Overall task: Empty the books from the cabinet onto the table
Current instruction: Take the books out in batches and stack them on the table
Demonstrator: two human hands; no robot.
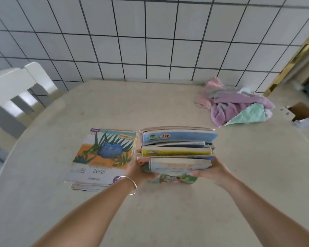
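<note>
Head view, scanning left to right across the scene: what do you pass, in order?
White chair → flat book pile → book stack held between left hand and right hand → crumpled cloths → cardboard box.

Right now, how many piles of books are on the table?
2: a flat pile topped by a plant-cover book at left, and a pile gripped between both hands beside it. More books may be hidden beneath.

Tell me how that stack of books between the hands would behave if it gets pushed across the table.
The stack would probably shear, since its books differ in size and sit unevenly. It looks fairly heavy; both the left hand and right hand grip it. The books seem stiff, so each should keep its shape.
</note>
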